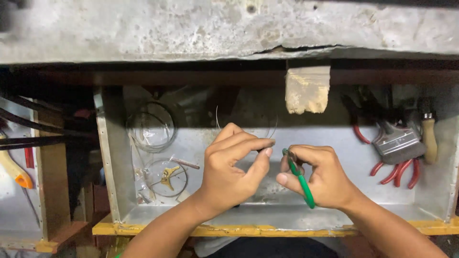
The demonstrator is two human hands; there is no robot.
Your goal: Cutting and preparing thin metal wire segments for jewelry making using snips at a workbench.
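My left hand [234, 165] pinches the end of a thin steel wire [218, 118] between thumb and forefinger, and the wire arcs up behind the fingers. My right hand [318, 174] grips small pliers with green handles [301, 180], their jaws meeting the wire close to my left fingertips. Both hands hover over an open metal drawer [267, 212].
Coils of wire [152, 126] and a small brass part [167, 176] lie at the drawer's left. Red-handled pliers [401, 171], a wide brush [399, 143] and a wooden-handled tool [429, 136] sit at the right. A concrete slab [229, 28] overhangs, with a wooden block [307, 88] beneath it.
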